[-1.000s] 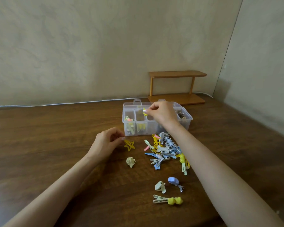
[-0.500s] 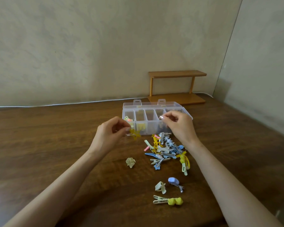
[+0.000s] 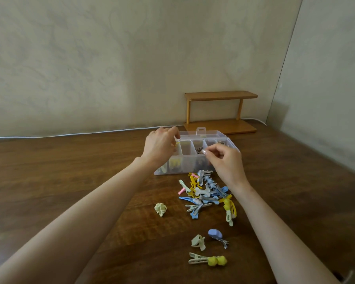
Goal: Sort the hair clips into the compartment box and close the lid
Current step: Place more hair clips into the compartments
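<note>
The clear compartment box [image 3: 190,163] stands open on the wooden table, its lid [image 3: 202,133] tipped back behind it. My left hand [image 3: 159,147] hovers over the box's left end and pinches a yellow star clip [image 3: 176,144], of which only a sliver shows. My right hand [image 3: 223,162] hangs over the front right of the box with curled fingers, thumb near the forefinger, and nothing visible in it. A pile of hair clips [image 3: 206,194] lies just in front of the box. Several compartments hold clips.
Loose on the table nearer me lie a cream flower clip [image 3: 160,209], a cream claw clip [image 3: 198,241], a lavender clip [image 3: 215,235] and a cream clip with yellow pompoms [image 3: 208,260]. A small wooden shelf [image 3: 220,111] stands against the wall behind the box. A white cable [image 3: 70,135] runs along the wall.
My left hand picked the yellow star clip off the table and carried it up over the box's left end. My right hand let go of a yellow clip and drew back.
</note>
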Motion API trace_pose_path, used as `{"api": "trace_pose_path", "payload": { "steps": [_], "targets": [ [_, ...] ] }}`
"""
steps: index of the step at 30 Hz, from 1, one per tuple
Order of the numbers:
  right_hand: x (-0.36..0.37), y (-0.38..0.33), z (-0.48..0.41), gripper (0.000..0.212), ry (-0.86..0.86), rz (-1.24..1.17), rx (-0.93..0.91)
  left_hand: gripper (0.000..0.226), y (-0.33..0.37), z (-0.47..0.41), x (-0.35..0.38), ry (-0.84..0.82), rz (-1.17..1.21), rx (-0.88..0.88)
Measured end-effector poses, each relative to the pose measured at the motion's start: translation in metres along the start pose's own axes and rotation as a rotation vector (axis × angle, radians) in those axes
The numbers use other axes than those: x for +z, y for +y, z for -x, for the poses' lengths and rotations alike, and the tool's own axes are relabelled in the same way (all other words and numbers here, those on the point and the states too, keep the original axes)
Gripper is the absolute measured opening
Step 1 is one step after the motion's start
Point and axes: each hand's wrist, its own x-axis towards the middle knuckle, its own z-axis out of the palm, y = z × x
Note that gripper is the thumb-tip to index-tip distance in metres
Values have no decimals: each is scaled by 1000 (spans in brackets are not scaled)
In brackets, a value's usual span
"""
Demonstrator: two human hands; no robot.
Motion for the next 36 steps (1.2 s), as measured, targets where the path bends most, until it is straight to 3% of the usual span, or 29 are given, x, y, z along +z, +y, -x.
{"api": "trace_pose_path", "payload": {
  "steps": [4,15,20,24,27,32,36],
  "targets": [
    [3,-1,1,9,-24,-5,5,24,-9,7,6,-42,24,-32],
    [7,-9,7,7,-145,-28,-19,13,-9,56,-10,202,163,45],
    [15,-24,19,8,-444,1,-97,14,-9,88,-4,160,219,94],
    [27,-36,30,27,-760,84,-205,13,-15,94,0,95,412,-95],
    [35,-41,39,38,-882,192,-294,14,-17,94,-2,49,538,-190],
    [37,-43,41,17,-869,216,-341,15,-20,96,1,-28,554,-197],
    [22,-43,33,8,-805,44,-154,15,-16,97,2,-82,561,-162]
  ]
}}
